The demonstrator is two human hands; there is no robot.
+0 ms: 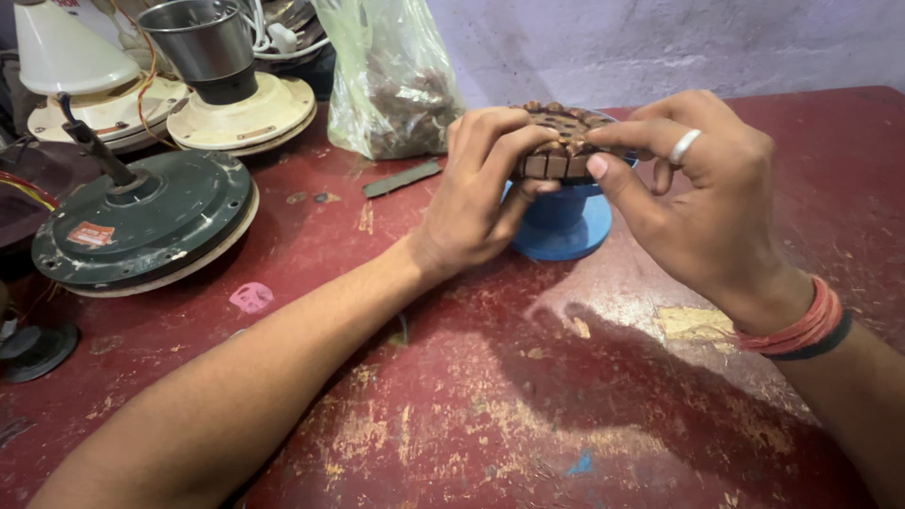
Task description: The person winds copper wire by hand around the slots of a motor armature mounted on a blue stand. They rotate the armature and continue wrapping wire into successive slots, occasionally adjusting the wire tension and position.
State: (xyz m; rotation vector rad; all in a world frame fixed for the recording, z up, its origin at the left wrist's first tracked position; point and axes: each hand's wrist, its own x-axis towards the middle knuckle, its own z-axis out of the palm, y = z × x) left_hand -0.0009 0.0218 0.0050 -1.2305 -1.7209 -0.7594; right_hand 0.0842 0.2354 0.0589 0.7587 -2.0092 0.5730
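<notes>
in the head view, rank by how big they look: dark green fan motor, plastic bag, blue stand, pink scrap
1. green motor
2. bag, cut off at the top edge
3. blue stand, partly behind the hands
4. pink scrap

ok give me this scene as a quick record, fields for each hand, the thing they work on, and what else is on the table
left hand: fingers grip the near rim of the wound stator
right hand: thumb and fingers pinch the stator's rim; ring, wrist bands
stator: copper coils, sits on a blue stand
table: worn red top
also there: dark green fan motor, plastic bag, cream motor housings
</notes>
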